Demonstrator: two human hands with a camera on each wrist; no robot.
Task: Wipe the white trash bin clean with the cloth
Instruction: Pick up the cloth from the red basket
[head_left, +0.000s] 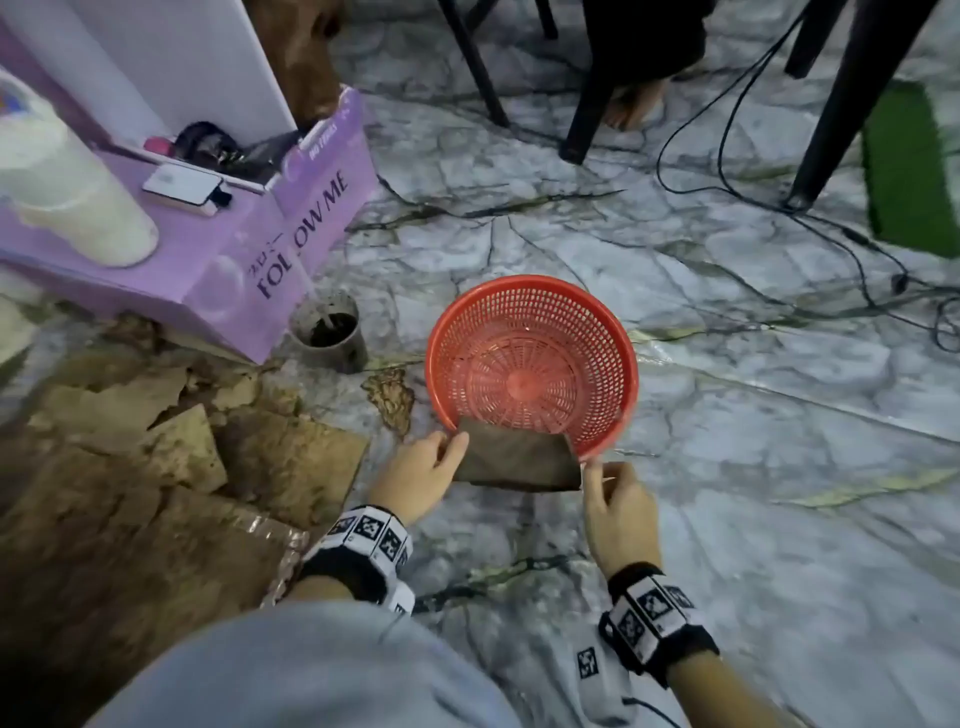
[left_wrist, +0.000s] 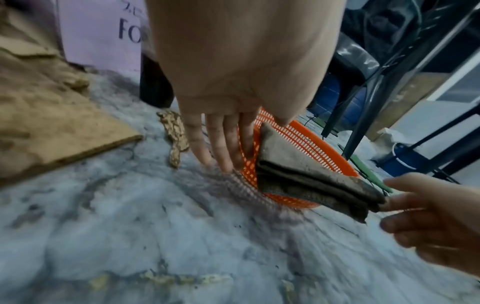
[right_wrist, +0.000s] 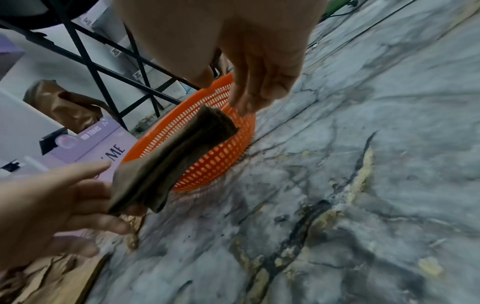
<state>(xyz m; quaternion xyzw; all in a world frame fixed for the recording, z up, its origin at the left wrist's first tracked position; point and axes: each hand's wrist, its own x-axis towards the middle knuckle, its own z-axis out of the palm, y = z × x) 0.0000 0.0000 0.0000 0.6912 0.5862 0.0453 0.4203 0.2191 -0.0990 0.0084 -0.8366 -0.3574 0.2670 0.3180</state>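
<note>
A folded brown-grey cloth (head_left: 519, 460) lies across the near rim of a red perforated basket (head_left: 613, 353) that stands on the marble floor. My left hand (head_left: 447, 449) holds the cloth's left end, thumb on top and straight fingers underneath. At the other end, my right hand (head_left: 597, 475) has loosely bent fingers that touch the cloth's right corner; its thumb stays clear of the cloth in the right wrist view. The cloth (left_wrist: 306, 176) hangs partly outside the basket (left_wrist: 298, 139). A white cylindrical container (head_left: 67, 197) lies on the purple box at the far left.
A purple box (head_left: 291, 244) with a phone (head_left: 182, 187) on it stands left of the basket. Beside it are a dirty cup (head_left: 330, 332) and torn cardboard (head_left: 156, 441). Black chair legs (head_left: 587, 104), cables (head_left: 831, 234) and a green mat (head_left: 909, 166) lie beyond.
</note>
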